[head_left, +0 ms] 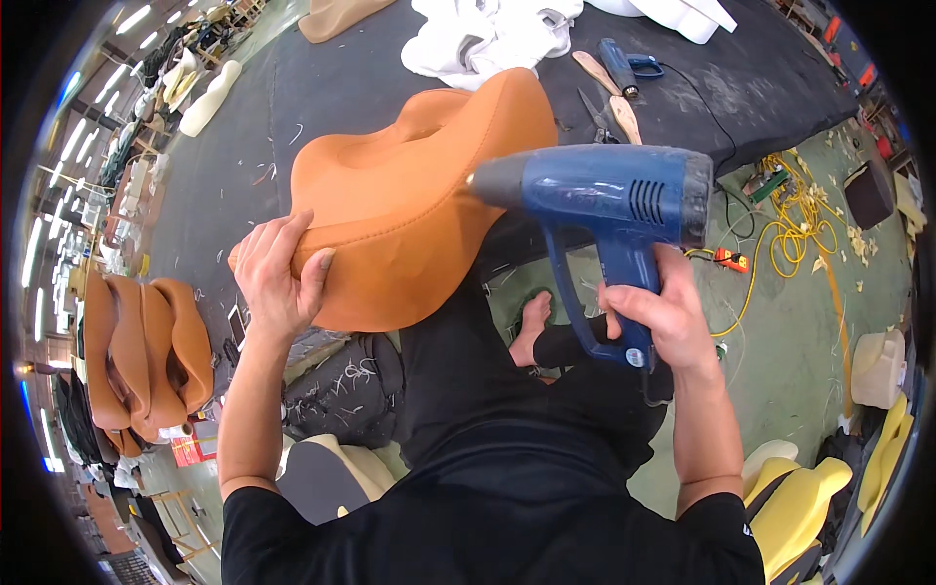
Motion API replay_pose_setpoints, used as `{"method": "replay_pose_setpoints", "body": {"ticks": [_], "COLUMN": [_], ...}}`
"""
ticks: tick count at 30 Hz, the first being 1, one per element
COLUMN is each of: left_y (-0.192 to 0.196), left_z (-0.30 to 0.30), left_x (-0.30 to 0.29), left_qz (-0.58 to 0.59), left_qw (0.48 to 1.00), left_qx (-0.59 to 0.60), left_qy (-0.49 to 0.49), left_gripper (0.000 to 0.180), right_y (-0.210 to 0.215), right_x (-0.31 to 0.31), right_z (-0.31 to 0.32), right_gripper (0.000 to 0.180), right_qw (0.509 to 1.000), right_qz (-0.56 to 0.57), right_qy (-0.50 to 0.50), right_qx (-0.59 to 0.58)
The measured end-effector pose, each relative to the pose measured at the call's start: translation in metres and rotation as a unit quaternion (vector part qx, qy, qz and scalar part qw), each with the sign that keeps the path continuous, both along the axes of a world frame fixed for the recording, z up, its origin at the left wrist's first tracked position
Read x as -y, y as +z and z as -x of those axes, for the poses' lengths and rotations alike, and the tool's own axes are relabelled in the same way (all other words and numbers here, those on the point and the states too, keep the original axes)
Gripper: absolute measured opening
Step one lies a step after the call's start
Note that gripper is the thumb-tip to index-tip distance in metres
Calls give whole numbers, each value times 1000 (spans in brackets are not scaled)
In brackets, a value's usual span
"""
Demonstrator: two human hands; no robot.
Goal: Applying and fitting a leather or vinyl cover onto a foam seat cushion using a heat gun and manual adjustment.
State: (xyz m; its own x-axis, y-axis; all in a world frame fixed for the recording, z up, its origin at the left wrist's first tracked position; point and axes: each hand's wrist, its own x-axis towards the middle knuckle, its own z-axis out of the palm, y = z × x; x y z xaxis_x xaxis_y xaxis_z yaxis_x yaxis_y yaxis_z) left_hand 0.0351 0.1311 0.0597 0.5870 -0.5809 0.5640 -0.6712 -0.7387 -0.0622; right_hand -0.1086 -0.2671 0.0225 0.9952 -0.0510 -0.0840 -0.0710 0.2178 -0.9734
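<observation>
An orange padded seat cushion (390,195) with a stitched seam along its edge rests tilted at the near edge of the dark table, over my lap. My left hand (281,273) grips its near left corner, fingers on top and thumb against the side. In my right hand (673,307) is a blue heat gun (614,195), held by its handle. Its dark nozzle points left at the seam on the cushion's right side, very close to the cover; whether it touches I cannot tell.
On the dark table (721,88) lie a second blue heat gun (616,66), shears (593,115), wooden-handled tools (625,119) and a white cover (487,39). Several orange cushions (146,341) stand at left. A yellow cable (775,249) coils on the right floor, with yellow foam (804,507) nearer me.
</observation>
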Motion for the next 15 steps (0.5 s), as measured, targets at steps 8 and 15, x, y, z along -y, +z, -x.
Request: {"method": "replay_pose_setpoints", "body": {"ticks": [8, 15], "left_y": [-4, -5], "left_z": [-4, -6], "left_x": [0, 1], "left_qz": [16, 16], "left_qw": [999, 999], "left_qx": [27, 27], "left_qy": [-8, -3], "left_gripper": [51, 54], "right_y": [-3, -18], "right_x": [4, 2], "right_z": [-6, 17], "right_gripper": [48, 60], "right_qw": [1000, 999], "right_qz": [28, 1], "right_qy": [5, -32], "right_qx": [0, -13]}}
